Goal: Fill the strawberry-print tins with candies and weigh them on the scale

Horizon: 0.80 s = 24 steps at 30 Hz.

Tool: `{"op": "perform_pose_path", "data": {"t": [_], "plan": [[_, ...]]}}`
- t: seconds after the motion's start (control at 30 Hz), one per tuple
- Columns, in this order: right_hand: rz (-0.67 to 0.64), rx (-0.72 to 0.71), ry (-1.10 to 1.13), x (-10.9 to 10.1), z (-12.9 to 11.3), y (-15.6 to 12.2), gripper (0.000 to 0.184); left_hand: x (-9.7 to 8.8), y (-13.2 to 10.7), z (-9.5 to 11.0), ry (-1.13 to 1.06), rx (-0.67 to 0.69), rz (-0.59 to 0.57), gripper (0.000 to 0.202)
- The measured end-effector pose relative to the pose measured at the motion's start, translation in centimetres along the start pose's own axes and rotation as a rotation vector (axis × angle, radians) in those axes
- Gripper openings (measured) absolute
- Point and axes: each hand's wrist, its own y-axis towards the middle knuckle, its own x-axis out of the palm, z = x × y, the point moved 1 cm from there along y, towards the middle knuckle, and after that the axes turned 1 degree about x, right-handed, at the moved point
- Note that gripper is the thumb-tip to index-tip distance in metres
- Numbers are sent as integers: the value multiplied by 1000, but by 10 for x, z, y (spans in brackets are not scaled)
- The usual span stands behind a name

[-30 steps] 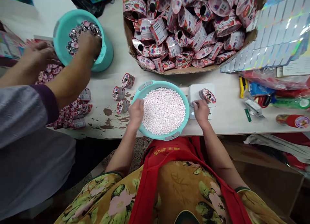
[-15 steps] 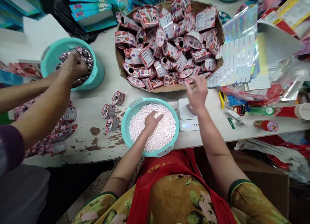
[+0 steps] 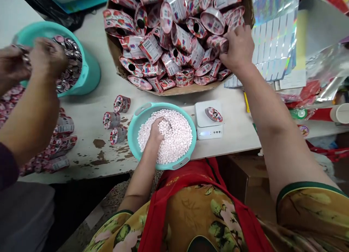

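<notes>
My left hand (image 3: 156, 131) is curled in the turquoise bowl (image 3: 134, 150), cupped round a scoop of small pale pink pellet candies (image 3: 178, 143); its fingertips are partly buried. My right hand (image 3: 240, 47) reaches to the right side of a cardboard box (image 3: 174, 92) heaped with printed red-and-pink containers (image 3: 184, 77). Its fingers close round one small container (image 3: 217, 43). Between bowl and box edge, a white digital scale (image 3: 209, 116) carries a single printed container (image 3: 214, 114) lying on its plate.
Several filled-looking containers (image 3: 117, 135) stand left of the bowl. At left, a co-worker's hands (image 3: 47, 57) work over a turquoise bucket (image 3: 92, 76) of shiny pieces, beside stacked containers (image 3: 64, 143). Holographic sheets (image 3: 275, 45) and a red tube (image 3: 321, 114) lie at right.
My right hand has moved from above the scale up to the box and onto a container. The container on the scale now shows fully. My left hand's spread fingers have curled into the candies.
</notes>
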Motion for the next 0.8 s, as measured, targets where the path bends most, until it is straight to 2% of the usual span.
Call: {"op": "perform_pose_path", "data": {"t": [0.1, 0.2, 0.23, 0.33, 0.43, 0.57, 0.7, 0.8], "plan": [[91, 136, 377, -23, -6, -52, 38, -8, 4, 1, -90, -10, -66, 29], [152, 120, 824, -31, -28, -132, 51, -14, 7, 0, -167, 6, -86, 27], [131, 149, 883, -27, -39, -161, 51, -15, 8, 0, -186, 10, -90, 27], [-63, 306, 1000, 2, -78, -239, 53, -16, 9, 0, -201, 3, -114, 26], [-185, 428, 1190, 33, -115, -288, 67, -15, 5, 3, -196, -12, -117, 22], [-350, 494, 1217, 51, -146, -311, 53, -13, -12, 15, -166, -23, -142, 27], [-260, 393, 1057, 51, -160, -310, 42, -8, -49, 37, -145, 15, -207, 32], [-227, 213, 919, 53, -176, -307, 39, 1, -80, 48, -134, 157, -230, 34]]}}
